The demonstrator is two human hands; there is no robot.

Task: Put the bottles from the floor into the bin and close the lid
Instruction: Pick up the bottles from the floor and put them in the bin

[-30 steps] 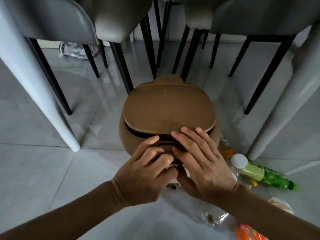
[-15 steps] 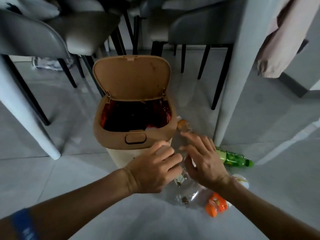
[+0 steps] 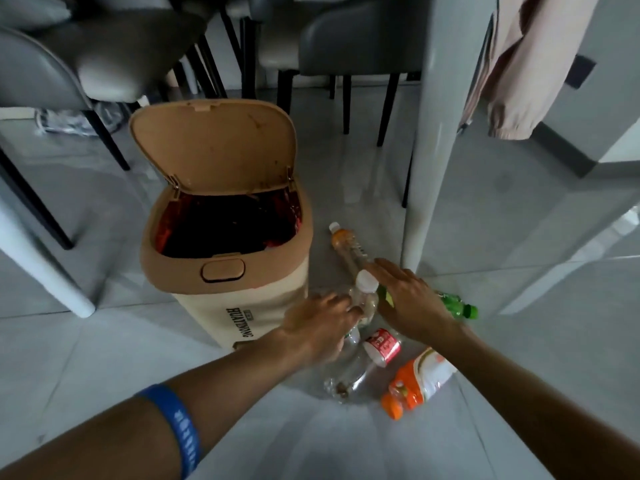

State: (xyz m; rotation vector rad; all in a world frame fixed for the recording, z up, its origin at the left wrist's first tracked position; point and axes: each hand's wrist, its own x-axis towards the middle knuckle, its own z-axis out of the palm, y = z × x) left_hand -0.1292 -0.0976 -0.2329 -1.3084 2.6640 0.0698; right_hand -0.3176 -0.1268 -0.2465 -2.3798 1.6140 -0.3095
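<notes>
Empty plastic bottles lay at the bin's (image 3: 242,317) four o'clock. The left hand (image 3: 317,332) curled on a clear bottle (image 3: 363,299), grip unclear; the right hand (image 3: 412,299) hovered spread. Light, slippery, crushable: probably best held mid-body.

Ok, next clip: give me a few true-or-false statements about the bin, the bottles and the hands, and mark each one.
1. The bin has its lid raised. True.
2. All the bottles are already inside the bin. False: several still lie on the floor right of the bin, among them the green bottle and the orange-capped bottle.
3. The left hand touches a clear bottle with a white cap. True.
4. The right hand presses the button on the bin's front. False: it reaches over the bottles on the floor.
5. A blue wristband sits on the left forearm. True.
</notes>
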